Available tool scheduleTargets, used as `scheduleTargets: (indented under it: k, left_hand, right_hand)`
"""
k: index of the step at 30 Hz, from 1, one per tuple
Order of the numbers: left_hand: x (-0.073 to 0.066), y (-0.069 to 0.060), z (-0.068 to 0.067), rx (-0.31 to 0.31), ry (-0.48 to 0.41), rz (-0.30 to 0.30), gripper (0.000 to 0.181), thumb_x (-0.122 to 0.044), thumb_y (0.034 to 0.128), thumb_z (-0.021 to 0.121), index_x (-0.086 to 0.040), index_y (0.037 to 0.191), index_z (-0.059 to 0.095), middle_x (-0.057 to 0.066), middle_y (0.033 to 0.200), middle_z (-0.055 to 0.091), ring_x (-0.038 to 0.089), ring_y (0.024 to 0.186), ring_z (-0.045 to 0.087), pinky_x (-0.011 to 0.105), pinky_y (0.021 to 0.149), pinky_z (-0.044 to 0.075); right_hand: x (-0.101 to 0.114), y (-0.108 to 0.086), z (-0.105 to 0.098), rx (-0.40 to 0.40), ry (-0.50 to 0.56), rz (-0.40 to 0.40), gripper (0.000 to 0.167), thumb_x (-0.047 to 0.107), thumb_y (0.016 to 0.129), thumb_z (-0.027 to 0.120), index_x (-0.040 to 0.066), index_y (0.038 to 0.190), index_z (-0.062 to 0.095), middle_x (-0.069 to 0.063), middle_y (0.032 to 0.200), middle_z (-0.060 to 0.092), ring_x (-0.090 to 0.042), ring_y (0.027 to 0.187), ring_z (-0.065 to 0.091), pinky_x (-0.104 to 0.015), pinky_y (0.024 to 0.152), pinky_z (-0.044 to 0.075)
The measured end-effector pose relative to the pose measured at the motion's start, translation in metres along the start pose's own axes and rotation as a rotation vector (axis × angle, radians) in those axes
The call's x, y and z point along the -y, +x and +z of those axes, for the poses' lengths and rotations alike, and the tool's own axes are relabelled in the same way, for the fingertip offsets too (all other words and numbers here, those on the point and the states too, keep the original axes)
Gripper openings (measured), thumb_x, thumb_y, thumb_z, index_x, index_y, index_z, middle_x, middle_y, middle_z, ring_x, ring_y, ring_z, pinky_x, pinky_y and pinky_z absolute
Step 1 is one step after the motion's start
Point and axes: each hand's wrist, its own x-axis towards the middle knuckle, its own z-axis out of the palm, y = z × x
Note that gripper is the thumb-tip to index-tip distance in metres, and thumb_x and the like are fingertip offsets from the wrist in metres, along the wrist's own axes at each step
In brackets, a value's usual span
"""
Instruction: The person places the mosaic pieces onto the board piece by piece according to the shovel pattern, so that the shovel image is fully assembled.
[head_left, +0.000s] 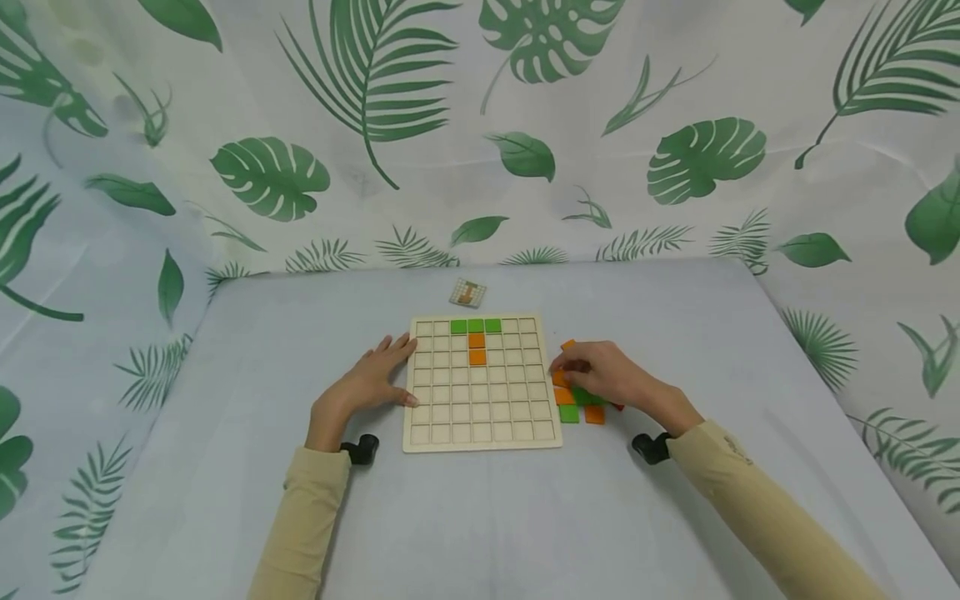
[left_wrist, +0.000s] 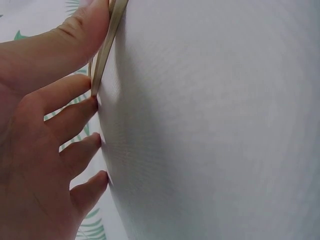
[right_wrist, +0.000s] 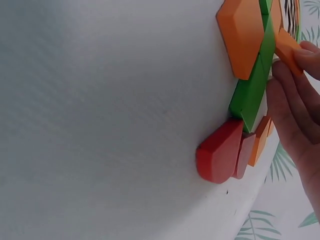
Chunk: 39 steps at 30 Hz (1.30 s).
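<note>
A pale wooden grid board [head_left: 442, 412] lies in the middle of the table. Its top row holds three green tiles [head_left: 476, 326], with two orange tiles [head_left: 477, 357] in a column below the middle one. My left hand [head_left: 365, 383] rests at the board's left edge, fingers spread and thumb touching the rim; the left wrist view shows the thumb against the board's edge [left_wrist: 104, 57]. Right of the board, my right hand [head_left: 611, 372] is over a loose pile of tiles. In the right wrist view its thumb and fingers pinch an orange tile [right_wrist: 287, 50], tilted above the others.
Loose orange, green and red tiles lie under and around the right hand, among them a green tile [head_left: 568, 413], an orange tile [head_left: 595, 414] and a red tile [right_wrist: 220, 152]. Behind the board lies a small pattern card [head_left: 468, 292]. A leaf-printed cloth [head_left: 420, 192] hangs behind the table.
</note>
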Motion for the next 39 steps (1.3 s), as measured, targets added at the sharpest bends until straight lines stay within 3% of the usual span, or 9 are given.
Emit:
scheduleTargets:
  k: [12, 21, 27, 39]
  left_hand:
    - [0.002, 0.003, -0.002, 0.015, 0.005, 0.012, 0.102, -0.023, 0.0869, 0.083, -0.005, 0.165, 0.02, 0.015, 0.173, 0.01, 0.04, 0.16, 0.0, 0.056, 0.131, 0.004]
    - [0.002, 0.003, -0.003, 0.01, 0.016, 0.004, 0.102, -0.025, 0.0861, 0.083, -0.004, 0.164, 0.021, 0.015, 0.173, 0.011, 0.041, 0.16, 0.001, 0.058, 0.13, 0.005]
    - [0.003, 0.003, -0.001, 0.005, 0.026, 0.0, 0.102, -0.025, 0.0864, 0.083, -0.005, 0.164, 0.021, 0.015, 0.173, 0.011, 0.04, 0.16, 0.002, 0.057, 0.13, 0.005]
    - [0.005, 0.003, 0.001, 0.005, 0.02, 0.013, 0.102, -0.025, 0.0866, 0.083, -0.005, 0.165, 0.02, 0.014, 0.173, 0.011, 0.04, 0.16, 0.001, 0.057, 0.13, 0.004]
  right_hand:
    - [0.0, -0.003, -0.002, -0.009, 0.042, 0.074, 0.023, 0.005, 0.095, 0.071, 0.007, 0.117, 0.076, -0.004, 0.106, 0.075, -0.016, 0.09, 0.07, -0.037, 0.083, 0.06]
    - [0.006, 0.003, -0.001, 0.004, 0.101, 0.071, 0.03, 0.01, 0.092, 0.077, 0.004, 0.122, 0.073, -0.005, 0.104, 0.077, -0.019, 0.094, 0.075, -0.041, 0.086, 0.061]
    - [0.012, 0.006, 0.002, 0.017, 0.098, 0.062, 0.034, 0.01, 0.093, 0.076, 0.001, 0.125, 0.071, -0.011, 0.116, 0.074, -0.026, 0.102, 0.073, -0.044, 0.091, 0.061]
    - [0.021, 0.02, 0.009, -0.018, 0.101, 0.036, 0.029, 0.009, 0.093, 0.076, 0.001, 0.12, 0.073, -0.011, 0.116, 0.074, -0.025, 0.101, 0.072, -0.042, 0.09, 0.062]
